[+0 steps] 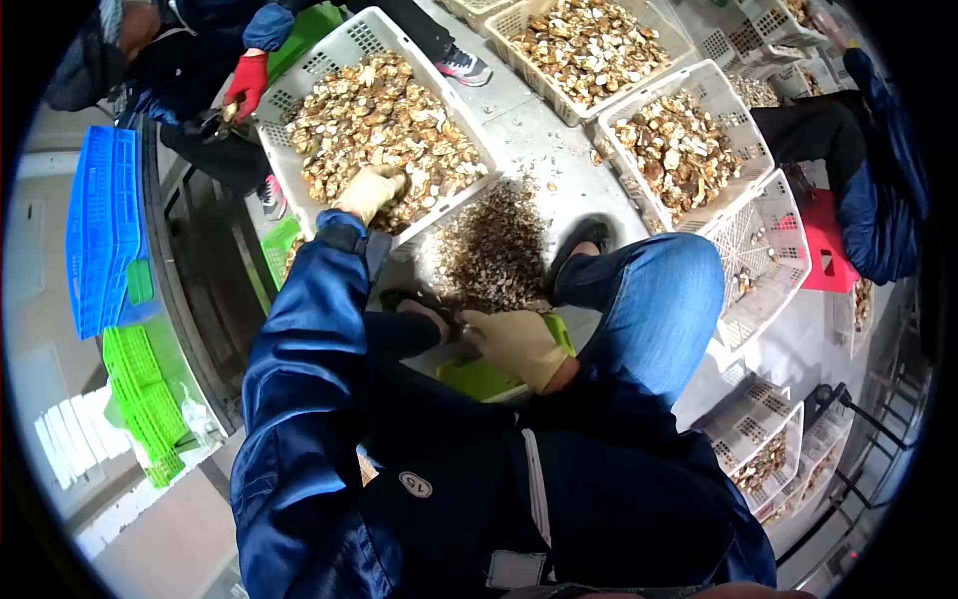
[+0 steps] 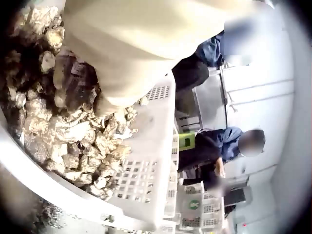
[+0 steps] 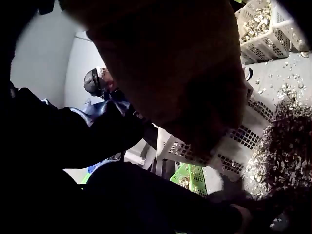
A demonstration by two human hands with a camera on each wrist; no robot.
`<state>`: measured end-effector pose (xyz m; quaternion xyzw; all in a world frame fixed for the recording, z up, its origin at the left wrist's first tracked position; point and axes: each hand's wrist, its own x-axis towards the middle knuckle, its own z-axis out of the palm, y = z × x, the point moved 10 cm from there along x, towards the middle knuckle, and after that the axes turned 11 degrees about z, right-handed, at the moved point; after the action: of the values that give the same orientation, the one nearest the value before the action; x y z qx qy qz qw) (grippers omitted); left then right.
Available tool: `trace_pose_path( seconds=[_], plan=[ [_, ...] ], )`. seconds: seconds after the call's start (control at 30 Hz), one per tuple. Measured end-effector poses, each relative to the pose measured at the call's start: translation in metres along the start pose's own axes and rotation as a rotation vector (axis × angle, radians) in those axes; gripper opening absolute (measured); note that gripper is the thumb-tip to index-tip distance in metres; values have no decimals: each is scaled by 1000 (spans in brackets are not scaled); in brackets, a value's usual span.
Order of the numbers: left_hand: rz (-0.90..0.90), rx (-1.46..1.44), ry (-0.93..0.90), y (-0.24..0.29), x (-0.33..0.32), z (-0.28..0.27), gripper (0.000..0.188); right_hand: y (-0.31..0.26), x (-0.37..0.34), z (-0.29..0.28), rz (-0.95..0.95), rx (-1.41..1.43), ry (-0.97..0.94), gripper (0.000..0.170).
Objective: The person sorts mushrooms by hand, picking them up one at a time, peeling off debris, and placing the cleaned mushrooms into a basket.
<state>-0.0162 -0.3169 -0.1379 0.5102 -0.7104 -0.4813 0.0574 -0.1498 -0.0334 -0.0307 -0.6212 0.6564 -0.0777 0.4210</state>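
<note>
Head view: the largest of the things at work is the white crate, standing on the floor ahead of the person and to their left. Full as it is, it should be heavy and fairly stiff, best lifted by its rim on opposite sides. Next comes the heap of shellfish inside it, loose and likely to slide when pushed. On the floor beside the crate lies a pile of shell fragments, probably light and sharp.

The left hand, gloved, reaches over the near rim into the heap; its fingers are partly hidden, so I cannot tell how far they are bent or whether they grip a piece. The right hand, also gloved, is above a green plastic object. Its fingers look bent, but what they hold, if anything, cannot be made out.

Smallest, a dark shell sits by the left glove: likely hard, rough, perhaps slippery if wet, best pinched across its broad faces, away from the edges.
</note>
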Motion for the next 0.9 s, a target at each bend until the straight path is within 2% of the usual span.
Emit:
trace_pose_path(
  seconds=[0.07,0.1,0.2,0.23,0.33,0.37,0.4,0.47,0.5,0.53,0.6,0.77,0.8,0.87,0.9],
  plan=[
    [-41,550,-141,-5,33,18,53,2,2,5,-4,-15,-7,26],
    [-39,626,-164,-4,39,26,60,5,4,11,26,-41,-77,26],
    [-26,751,-98,3,48,33,50,7,2,11,-15,-1,-23,26],
    [89,744,-75,-2,54,39,44,7,1,12,-4,26,-32,28],
    [127,633,-49,7,45,37,38,8,-1,9,-19,41,-4,29],
    [42,533,-1,1,42,28,34,8,-2,10,-10,35,-15,29],
    [106,317,-3,0,39,26,27,8,-2,10,-2,28,-24,30],
    [97,-93,125,-8,27,3,24,6,-3,6,6,21,-28,28],
    [82,-232,166,14,8,-6,29,3,-5,2,8,23,-25,27],
    [35,-684,162,10,-5,-3,39,0,-7,0,7,24,-22,26],
    [74,-988,248,21,-26,-8,46,-3,-11,-6,-21,64,10,26],
    [182,-1171,228,41,-66,1,41,3,-14,-7,-2,36,77,22],
    [242,-1157,210,40,-69,3,37,3,-15,-8,-17,60,96,22],
    [457,-296,387,20,-66,-25,35,1,-17,-12,-45,108,132,20],
    [443,-280,391,3,-64,-30,35,0,-19,-14,-25,93,102,22]
  ],
)
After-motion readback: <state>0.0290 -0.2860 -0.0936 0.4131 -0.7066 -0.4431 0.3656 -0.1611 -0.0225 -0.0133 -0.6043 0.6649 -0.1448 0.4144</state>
